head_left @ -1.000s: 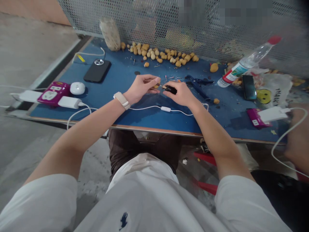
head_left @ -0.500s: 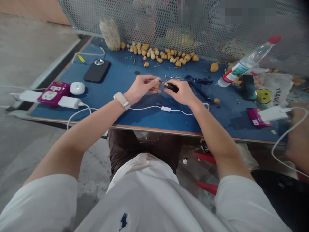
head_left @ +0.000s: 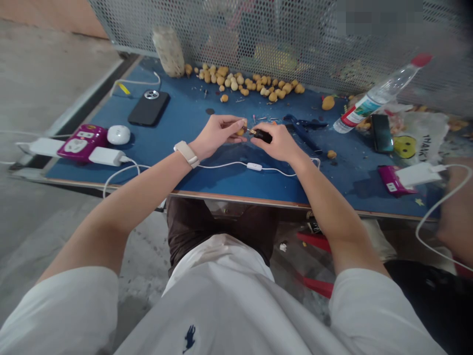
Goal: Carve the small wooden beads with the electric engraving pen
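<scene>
My left hand (head_left: 217, 133) pinches a small tan nut-like bead (head_left: 241, 131) between thumb and fingertips. My right hand (head_left: 278, 143) grips a small black electric hand drill (head_left: 263, 136), whose thin bit points left at the bead. I cannot tell whether bit and bead touch. Both hands hover close together above a blue work board (head_left: 207, 113). A white cable with an inline switch (head_left: 254, 166) runs beneath my wrists, and its end at the drill is hidden by my right hand.
A heap of tan beads (head_left: 247, 84) lies against perforated metal mesh (head_left: 295, 34). A black phone (head_left: 149, 107), a magenta socket (head_left: 82, 143) and a plastic water bottle (head_left: 380, 93) sit on the board. A co-worker's arm (head_left: 456, 212) enters at right.
My hands have shifted only slightly. The black drill has moved a little, and its bit remains close to the bead.
</scene>
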The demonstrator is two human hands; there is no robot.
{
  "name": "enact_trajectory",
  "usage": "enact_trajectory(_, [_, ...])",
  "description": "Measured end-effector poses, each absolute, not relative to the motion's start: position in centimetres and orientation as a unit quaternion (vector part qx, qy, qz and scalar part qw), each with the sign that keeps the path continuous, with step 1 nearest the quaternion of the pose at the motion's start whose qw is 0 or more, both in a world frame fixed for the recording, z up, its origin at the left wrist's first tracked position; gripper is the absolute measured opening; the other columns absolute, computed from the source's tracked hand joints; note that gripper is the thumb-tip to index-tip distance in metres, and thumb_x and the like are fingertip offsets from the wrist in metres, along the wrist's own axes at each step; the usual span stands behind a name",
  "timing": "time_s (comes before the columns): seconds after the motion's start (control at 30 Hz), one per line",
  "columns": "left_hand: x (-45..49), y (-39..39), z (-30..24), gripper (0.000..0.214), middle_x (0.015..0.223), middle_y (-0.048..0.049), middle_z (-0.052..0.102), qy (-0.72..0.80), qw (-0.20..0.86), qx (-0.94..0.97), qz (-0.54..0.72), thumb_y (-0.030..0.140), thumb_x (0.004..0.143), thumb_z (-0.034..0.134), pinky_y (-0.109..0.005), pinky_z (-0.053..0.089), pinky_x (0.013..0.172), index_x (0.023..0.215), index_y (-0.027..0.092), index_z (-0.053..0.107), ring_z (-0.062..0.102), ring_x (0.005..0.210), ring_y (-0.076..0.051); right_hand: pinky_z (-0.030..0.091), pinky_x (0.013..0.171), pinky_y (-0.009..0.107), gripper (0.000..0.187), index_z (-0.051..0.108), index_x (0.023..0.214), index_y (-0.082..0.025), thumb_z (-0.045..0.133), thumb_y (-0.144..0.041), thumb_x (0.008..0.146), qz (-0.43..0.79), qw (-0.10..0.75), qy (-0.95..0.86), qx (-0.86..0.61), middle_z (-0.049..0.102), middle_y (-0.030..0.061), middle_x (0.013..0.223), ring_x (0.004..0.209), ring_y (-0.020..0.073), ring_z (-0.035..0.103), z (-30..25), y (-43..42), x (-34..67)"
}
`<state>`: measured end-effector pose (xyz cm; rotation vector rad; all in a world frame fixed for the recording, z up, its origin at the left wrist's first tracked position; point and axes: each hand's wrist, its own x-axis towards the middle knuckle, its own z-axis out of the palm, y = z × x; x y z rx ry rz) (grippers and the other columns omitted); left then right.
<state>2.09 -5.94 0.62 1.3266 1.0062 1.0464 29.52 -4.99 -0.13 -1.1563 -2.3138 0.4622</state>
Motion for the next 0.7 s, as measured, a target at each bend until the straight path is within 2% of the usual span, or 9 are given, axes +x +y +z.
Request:
enact_trajectory(0.23, [2.05, -6.16, 0.87, 0.018, 0.118, -0.0096, 0.097, 0.418, 0.564, 0.558, 0.442, 0.034, 0.126, 0.091, -0.030, 0.082, 0.107, 0.128, 0.016, 0.092, 0.099, 0.102, -0.019, 0.069, 0.122, 0.072, 0.067, 0.091, 0.147, -0.031, 0.068, -0.089, 0.120, 0.160, 0.260, -0.849, -0.432, 0.096, 0.0163, 0.141, 0.128, 0.0484, 0.088, -0.14, -5.04, 29.51])
enact_trajectory(0.37, [2.06, -6.04, 0.72, 0.017, 0.115, -0.0085, 0.096, 0.423, 0.557, 0.560, 0.444, 0.033, 0.124, 0.093, -0.032, 0.081, 0.109, 0.129, 0.016, 0.091, 0.100, 0.104, -0.020, 0.070, 0.120, 0.074, 0.068, 0.091, 0.147, -0.035, 0.068, -0.092, 0.119, 0.160, 0.262, -0.850, -0.429, 0.096, 0.0147, 0.136, 0.127, 0.0489, 0.087, -0.38, -4.87, 29.56])
enact_trajectory(0.5, [2.00, -6.09, 0.78, 0.016, 0.120, -0.0108, 0.097, 0.418, 0.562, 0.559, 0.445, 0.031, 0.125, 0.091, -0.033, 0.081, 0.110, 0.130, 0.016, 0.092, 0.099, 0.103, -0.020, 0.070, 0.121, 0.076, 0.065, 0.091, 0.146, -0.037, 0.069, -0.091, 0.118, 0.162, 0.265, -0.847, -0.433, 0.096, 0.0141, 0.135, 0.125, 0.0494, 0.087, -0.45, -4.78, 29.58])
enact_trajectory(0.7, [1.97, -6.19, 0.86, 0.022, 0.118, -0.0105, 0.097, 0.415, 0.563, 0.561, 0.443, 0.037, 0.123, 0.094, -0.037, 0.081, 0.112, 0.134, 0.018, 0.093, 0.099, 0.105, -0.021, 0.070, 0.122, 0.077, 0.065, 0.091, 0.146, -0.037, 0.069, -0.091, 0.118, 0.166, 0.262, -0.847, -0.432, 0.096, 0.0145, 0.136, 0.126, 0.0501, 0.087, -0.28, -4.84, 29.59])
